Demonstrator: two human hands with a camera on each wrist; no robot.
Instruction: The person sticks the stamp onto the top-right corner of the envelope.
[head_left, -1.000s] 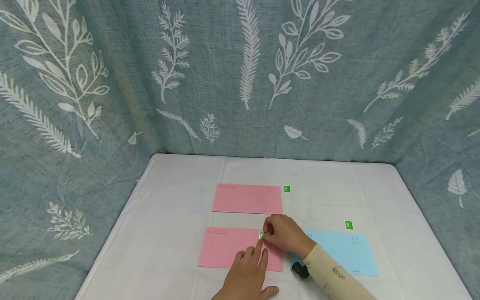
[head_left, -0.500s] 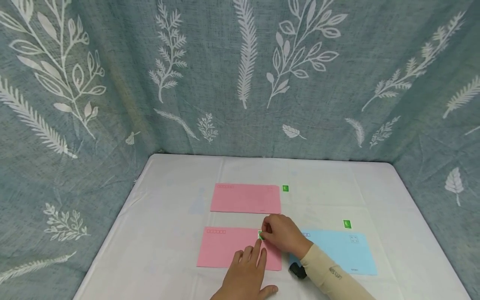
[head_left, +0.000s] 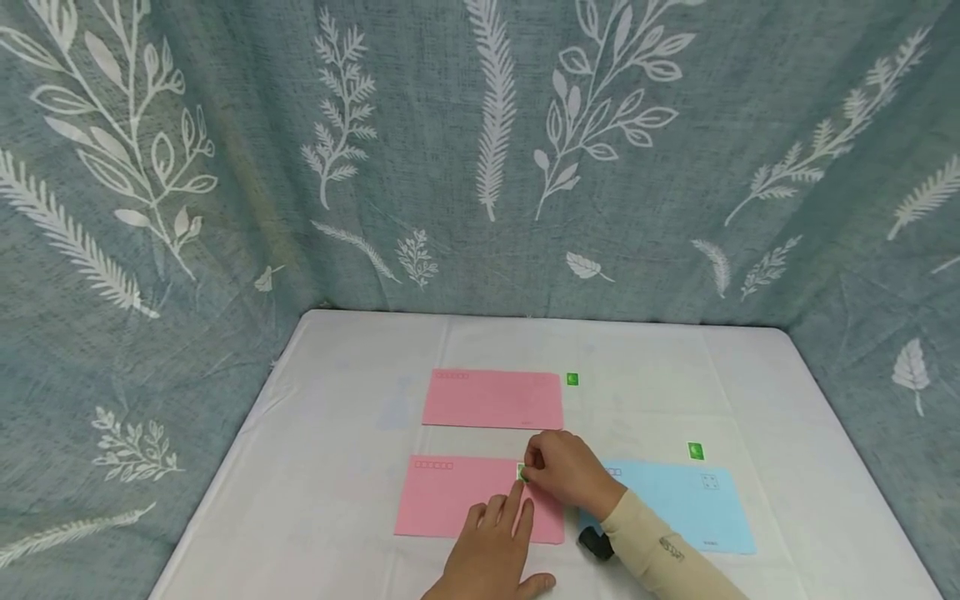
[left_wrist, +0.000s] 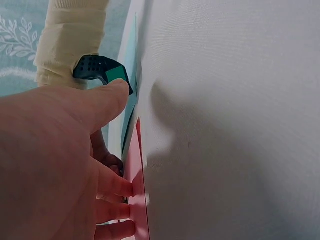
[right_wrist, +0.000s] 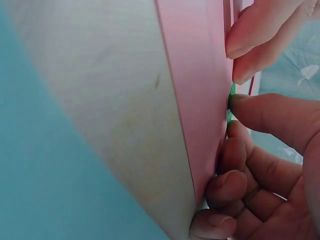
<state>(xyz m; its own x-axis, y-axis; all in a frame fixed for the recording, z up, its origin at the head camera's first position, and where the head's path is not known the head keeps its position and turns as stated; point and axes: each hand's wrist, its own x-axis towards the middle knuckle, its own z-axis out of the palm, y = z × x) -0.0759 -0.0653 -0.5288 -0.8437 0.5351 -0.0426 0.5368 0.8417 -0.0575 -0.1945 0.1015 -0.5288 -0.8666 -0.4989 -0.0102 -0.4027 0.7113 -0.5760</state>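
The near pink envelope (head_left: 442, 504) lies flat on the white table with a small green stamp (head_left: 521, 469) at its upper right corner. My right hand (head_left: 572, 473) pinches this stamp between thumb and index finger; its other fingers are curled, and in the right wrist view they rest by the envelope's edge. With fingers extended, my left hand (head_left: 491, 546) rests on the envelope, one fingertip just below the stamp. In the left wrist view the left fingertips (left_wrist: 117, 210) touch the pink paper, while the thumb is held off to the side. Fingers partly hide the stamp.
Behind lies a second pink envelope (head_left: 491, 400), with a green stamp (head_left: 572, 379) beside its upper right corner. A blue envelope (head_left: 686, 504) sits at the right, partly under the right forearm. Another green stamp (head_left: 696, 451) lies just above it. A patterned curtain (head_left: 450, 167) surrounds the table.
Both hands stay almost in place, the right at the stamp and the left on the envelope. Only slight shifts of the whole head view are visible.
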